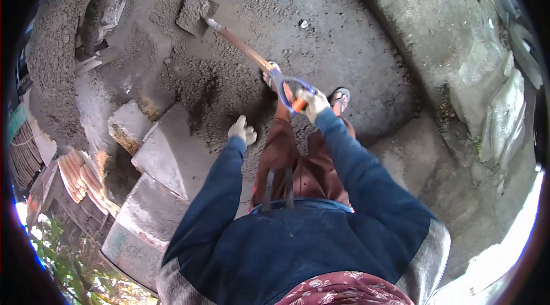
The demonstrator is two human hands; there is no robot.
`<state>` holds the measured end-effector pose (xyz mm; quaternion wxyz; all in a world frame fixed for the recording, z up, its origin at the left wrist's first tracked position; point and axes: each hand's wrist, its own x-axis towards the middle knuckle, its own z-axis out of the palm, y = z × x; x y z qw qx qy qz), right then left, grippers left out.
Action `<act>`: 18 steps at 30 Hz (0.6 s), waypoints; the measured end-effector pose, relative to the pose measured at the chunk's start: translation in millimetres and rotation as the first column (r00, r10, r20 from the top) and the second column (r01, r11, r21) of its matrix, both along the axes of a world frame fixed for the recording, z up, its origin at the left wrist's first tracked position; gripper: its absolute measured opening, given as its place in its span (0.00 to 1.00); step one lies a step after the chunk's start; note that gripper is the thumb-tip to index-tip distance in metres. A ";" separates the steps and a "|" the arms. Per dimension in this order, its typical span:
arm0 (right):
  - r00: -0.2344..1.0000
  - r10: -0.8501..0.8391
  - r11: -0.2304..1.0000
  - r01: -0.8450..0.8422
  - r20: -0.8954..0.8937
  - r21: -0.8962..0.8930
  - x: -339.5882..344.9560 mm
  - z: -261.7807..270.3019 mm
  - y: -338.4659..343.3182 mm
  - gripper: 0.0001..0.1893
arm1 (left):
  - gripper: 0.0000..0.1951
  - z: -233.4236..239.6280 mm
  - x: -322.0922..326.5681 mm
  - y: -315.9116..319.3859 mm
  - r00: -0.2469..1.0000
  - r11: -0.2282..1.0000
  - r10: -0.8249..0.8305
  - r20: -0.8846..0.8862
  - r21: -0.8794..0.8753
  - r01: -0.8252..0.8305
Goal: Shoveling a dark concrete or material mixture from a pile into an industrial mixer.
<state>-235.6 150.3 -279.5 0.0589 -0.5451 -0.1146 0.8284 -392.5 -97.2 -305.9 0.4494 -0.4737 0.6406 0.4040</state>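
My right hand (311, 103), in a pale work glove, is closed around the orange grip of a shovel's blue D-handle (287, 83). From there the wooden shaft (245, 49) runs up and left to the metal blade (205, 25), which carries a clump of grey, gravelly material (192, 11). My left hand (243, 131), gloved too, is off the shovel with its fingers apart, above a heap of dark, damp gravelly material (215, 94). Both feet, in sandals, stand on the ground near the handle.
Concrete blocks or slabs (159, 150) lie to the left, with a bundle of wooden sticks (81, 178) beyond them. A raised earthen or concrete edge (386, 30) curves along the right, where pale plastic sacks (502, 111) lie. Broken boards (88, 65) are at the upper left.
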 end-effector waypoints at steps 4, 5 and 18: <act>0.995 0.008 0.988 -0.023 0.101 0.156 80.8 85.2 -11.5 0.13 | 0.30 -36.3 5.2 128.0 0.983 0.933 -0.099 0.153 0.357 0.039; 0.993 -0.065 0.972 0.040 0.100 0.232 107.4 97.5 -15.3 0.14 | 0.26 -32.8 26.4 171.0 0.988 0.908 0.040 0.147 0.408 -0.097; 0.667 -0.566 0.744 0.161 0.483 0.649 393.3 186.7 10.3 0.08 | 0.19 -48.1 317.1 216.3 0.949 0.798 0.009 0.315 0.570 -0.196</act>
